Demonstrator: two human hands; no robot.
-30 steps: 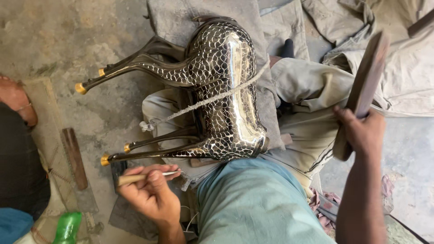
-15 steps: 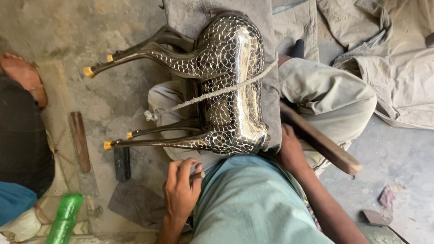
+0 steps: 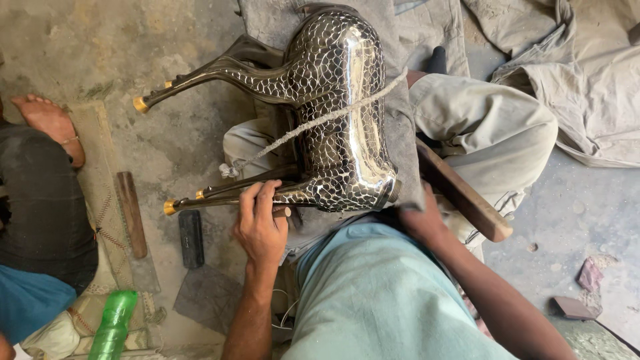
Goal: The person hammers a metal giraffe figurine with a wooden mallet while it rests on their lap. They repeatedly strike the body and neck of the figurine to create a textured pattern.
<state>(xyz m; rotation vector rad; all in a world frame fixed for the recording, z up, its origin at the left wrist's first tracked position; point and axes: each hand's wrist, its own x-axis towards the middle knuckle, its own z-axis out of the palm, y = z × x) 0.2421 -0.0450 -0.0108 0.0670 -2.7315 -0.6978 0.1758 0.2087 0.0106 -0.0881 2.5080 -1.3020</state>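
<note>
Concrete floor [image 3: 167, 67]: wooden stick [image 3: 132, 213], black block [image 3: 191, 239], green bottle [image 3: 113, 327], grey cloth [image 3: 587, 80].

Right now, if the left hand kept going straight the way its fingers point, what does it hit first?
The left hand points up-frame, its fingers already on the lower legs of the metal animal figure. Past those, the cord tied across the figure looks next, though depth is hard to judge from above.
</note>
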